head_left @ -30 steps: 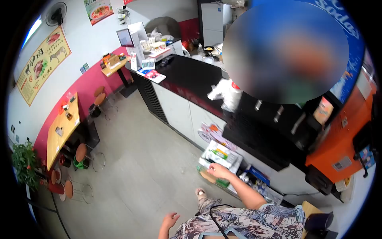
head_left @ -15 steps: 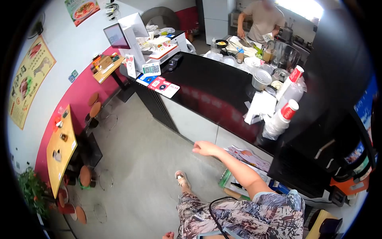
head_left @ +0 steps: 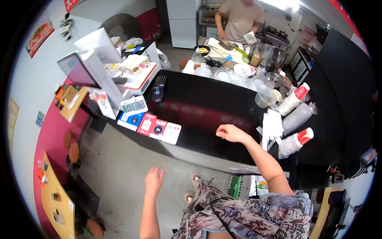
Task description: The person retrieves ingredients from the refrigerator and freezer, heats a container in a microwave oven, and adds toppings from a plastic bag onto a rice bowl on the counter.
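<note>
My right hand (head_left: 230,133) is over the front part of the black counter (head_left: 195,107), fingers loosely bent and apart, holding nothing visible. Whether it touches the counter I cannot tell. My left hand (head_left: 154,180) hangs above the floor in front of the counter, open with its fingers apart. Payment code cards (head_left: 154,128) lie along the counter's edge, between my two hands and the screen. White napkins (head_left: 272,126) are to the right of my right hand, beside bagged stacks of paper cups (head_left: 296,142).
A point-of-sale screen (head_left: 78,68) and a card terminal (head_left: 159,88) stand at the counter's left. Behind it, a person (head_left: 240,20) works at a table crowded with bowls and containers. A wooden table (head_left: 59,199) and stools (head_left: 74,152) line the left wall.
I have come closer to the counter and the view has shifted. My right hand has moved from before the counter to over it. My left hand has risen into fuller view.
</note>
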### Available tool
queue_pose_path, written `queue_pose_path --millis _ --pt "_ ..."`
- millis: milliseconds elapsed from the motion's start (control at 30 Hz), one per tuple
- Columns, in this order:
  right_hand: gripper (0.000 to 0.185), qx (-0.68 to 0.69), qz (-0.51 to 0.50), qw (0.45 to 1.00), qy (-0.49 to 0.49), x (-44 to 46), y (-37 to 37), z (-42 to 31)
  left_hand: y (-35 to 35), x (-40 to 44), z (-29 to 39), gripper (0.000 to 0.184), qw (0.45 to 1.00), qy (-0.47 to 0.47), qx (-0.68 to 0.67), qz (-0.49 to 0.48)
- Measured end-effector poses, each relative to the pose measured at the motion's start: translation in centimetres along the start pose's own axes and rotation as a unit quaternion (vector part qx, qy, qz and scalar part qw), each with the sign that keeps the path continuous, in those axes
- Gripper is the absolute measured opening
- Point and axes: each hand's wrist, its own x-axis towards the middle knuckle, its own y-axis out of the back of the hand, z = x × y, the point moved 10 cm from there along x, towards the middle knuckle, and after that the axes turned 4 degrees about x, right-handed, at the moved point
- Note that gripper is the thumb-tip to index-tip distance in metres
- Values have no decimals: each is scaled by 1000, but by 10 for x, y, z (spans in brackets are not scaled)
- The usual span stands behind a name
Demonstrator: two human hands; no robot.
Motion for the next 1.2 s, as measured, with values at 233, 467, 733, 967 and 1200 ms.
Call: queue_pose_path --millis 233,467,733,967,1200 --pt "20 142 166 969 -112 144 146 81 -20 257 128 28 967 -161 -72 182" --pt "22 217 313 923 -64 396 290 172 -114 419 142 37 972 -216 17 95" --pt "21 251 440 852 -130 692 338 297 -134 441 143 44 982 -168 73 -35" --pt "31 508 427 695 -276 746 296 333 -144 442 140 46 978 -164 118 -53" --pt "34 492 398 726 -270 746 308 328 -149 438 139 47 978 -173 105 -59"
